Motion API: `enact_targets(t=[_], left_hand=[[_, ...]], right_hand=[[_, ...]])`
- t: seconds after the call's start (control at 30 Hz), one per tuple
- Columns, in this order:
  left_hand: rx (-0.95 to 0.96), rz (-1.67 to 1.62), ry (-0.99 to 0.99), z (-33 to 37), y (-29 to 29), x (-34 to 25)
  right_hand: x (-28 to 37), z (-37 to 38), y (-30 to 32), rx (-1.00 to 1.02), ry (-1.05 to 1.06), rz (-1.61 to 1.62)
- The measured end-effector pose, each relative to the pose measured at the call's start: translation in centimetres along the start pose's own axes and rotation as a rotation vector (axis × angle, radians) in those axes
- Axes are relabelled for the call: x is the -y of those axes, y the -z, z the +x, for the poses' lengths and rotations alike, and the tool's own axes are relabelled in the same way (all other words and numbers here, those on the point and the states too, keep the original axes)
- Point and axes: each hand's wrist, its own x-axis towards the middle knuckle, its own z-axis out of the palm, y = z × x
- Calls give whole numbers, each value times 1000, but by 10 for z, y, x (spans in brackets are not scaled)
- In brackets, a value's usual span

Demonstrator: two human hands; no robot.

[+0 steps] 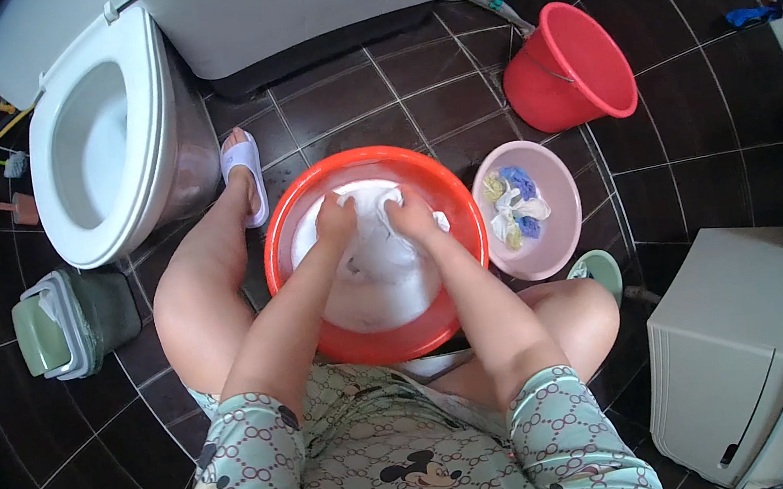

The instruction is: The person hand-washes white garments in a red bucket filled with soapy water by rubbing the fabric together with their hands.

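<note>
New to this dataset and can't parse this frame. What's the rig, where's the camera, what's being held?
There is no robot here: these are a person's bare hands. The one picture comes from the left of two fisheye cameras worn on the head, looking down, so straight edges bend near the rim and picture left is the person's left.

On the dark tiled floor stands an orange-red basin with cloudy, whitish water. The right hand grips white cloth in it. The left hand is curled beside it; whether it grips cloth too is hard to tell.

To the right are a pink basin holding white, blue and yellow items, and a red bucket. To the left is a toilet.
</note>
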Motion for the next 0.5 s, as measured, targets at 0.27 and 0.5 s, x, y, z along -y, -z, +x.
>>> enact_targets(t=[0.27,0.5], left_hand=[[374,629,156,29,-10,77],[75,400,184,2,-22,38]], right_hand=[[-46,-5,-41,298,-104,-323],[-56,-3,-43,-27,-177,-277]])
